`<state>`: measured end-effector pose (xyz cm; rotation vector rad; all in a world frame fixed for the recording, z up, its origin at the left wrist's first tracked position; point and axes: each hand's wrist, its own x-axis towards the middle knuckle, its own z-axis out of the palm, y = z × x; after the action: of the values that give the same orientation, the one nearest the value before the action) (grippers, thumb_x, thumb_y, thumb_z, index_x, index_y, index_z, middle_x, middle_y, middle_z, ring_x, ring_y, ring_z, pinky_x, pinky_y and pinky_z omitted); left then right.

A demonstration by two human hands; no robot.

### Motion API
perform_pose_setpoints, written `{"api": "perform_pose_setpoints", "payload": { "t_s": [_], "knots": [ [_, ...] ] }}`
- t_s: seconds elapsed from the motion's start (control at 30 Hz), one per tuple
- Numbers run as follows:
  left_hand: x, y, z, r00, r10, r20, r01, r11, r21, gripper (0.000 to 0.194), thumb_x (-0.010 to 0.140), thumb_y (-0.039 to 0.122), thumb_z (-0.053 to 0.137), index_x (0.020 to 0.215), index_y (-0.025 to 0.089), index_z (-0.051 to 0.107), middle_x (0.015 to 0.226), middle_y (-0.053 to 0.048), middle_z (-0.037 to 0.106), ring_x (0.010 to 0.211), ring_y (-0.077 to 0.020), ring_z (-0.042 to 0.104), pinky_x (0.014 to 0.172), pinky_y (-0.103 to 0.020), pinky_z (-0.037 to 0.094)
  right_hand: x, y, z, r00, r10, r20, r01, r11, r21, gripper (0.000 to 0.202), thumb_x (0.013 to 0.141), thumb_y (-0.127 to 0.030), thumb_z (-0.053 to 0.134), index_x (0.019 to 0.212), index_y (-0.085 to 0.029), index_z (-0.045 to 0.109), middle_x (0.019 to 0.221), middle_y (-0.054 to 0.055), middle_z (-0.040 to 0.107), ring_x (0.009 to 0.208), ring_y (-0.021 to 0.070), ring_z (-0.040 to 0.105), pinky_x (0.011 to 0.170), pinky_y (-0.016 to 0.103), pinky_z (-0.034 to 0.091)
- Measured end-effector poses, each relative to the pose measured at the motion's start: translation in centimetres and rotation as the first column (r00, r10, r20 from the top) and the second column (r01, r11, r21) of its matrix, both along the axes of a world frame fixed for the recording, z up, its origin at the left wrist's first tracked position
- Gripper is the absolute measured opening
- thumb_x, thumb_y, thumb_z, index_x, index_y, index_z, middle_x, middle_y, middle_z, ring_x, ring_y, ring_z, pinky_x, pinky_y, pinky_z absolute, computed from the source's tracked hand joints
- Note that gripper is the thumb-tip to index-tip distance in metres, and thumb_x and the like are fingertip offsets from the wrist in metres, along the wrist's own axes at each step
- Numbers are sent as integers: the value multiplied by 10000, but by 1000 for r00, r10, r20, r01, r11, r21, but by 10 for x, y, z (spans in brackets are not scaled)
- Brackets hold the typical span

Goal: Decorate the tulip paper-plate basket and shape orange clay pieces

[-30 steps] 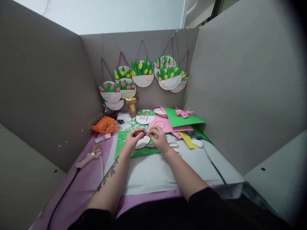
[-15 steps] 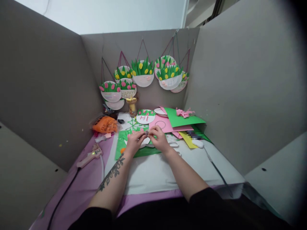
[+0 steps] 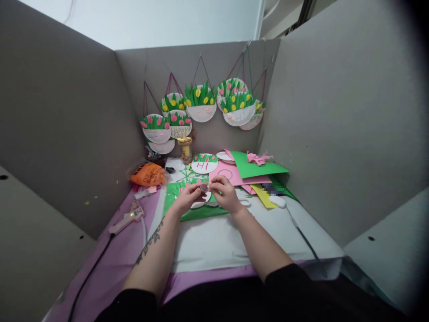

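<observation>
My left hand (image 3: 185, 199) and my right hand (image 3: 226, 194) meet over a green paper sheet (image 3: 197, 212) on the table, with a white paper-plate half (image 3: 199, 203) lying under them. Between the fingertips of both hands sits a small dark, pinkish piece (image 3: 203, 188); it is too small to identify. Both hands pinch it from either side. White-handled scissors (image 3: 241, 201) lie just right of my right hand.
A pink glue gun (image 3: 129, 217) with a black cord lies at the left. An orange packet (image 3: 148, 174), a glue bottle (image 3: 186, 150), a "Hi" plate craft (image 3: 204, 163) and pink, green and yellow paper sheets (image 3: 256, 169) fill the back. Flower plate crafts (image 3: 201, 103) hang on the grey cardboard walls.
My hands have stayed together over the green sheet, and the fingers have shifted slightly around the small piece. The view has moved a little.
</observation>
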<state>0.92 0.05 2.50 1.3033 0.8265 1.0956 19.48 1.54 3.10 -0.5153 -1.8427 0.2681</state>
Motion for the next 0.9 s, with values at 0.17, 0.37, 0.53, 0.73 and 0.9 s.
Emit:
{"api": "perform_pose_setpoints", "payload": {
  "t_s": [0.17,0.37,0.53,0.73,0.9],
  "knots": [
    [0,4,-3,982,140,-125,-120,981,153,402,711,394,689,1046,178,640,947,-61,646,798,-153,598,648,-260,517,1,1,3,999,-40,16,42,995,-93,150,860,-223,537,875,-215,686,807,44,570,771,166,556,718,319,478],
    [-1,8,-7,937,297,-183,-230,921,315,291,718,306,674,949,165,565,764,-6,630,637,-106,552,609,-235,453,-1,6,-1,995,-12,94,27,988,-154,179,808,-214,616,965,-234,700,849,44,638,727,150,586,672,284,485],
    [1,7,-7,897,375,-233,-285,895,344,248,726,328,660,900,163,595,701,4,598,618,-111,531,605,-235,421,-3,7,-3,990,-26,139,49,984,-170,212,796,-186,609,991,-222,684,915,62,659,698,147,591,693,304,501],
    [5,4,-9,907,372,-195,-301,899,317,218,731,321,651,886,177,596,739,-9,609,659,-130,548,645,-257,433,-5,9,-6,986,28,167,9,977,-215,226,772,-150,614,992,-199,634,907,58,637,691,139,575,676,295,506],
    [5,6,-10,914,346,-211,-271,909,317,228,764,331,621,922,171,581,789,-22,617,688,-133,558,663,-263,442,-6,9,-6,983,44,177,-2,973,-233,236,768,-154,618,1000,-191,614,902,53,601,695,141,550,640,283,490]
  ]
}}
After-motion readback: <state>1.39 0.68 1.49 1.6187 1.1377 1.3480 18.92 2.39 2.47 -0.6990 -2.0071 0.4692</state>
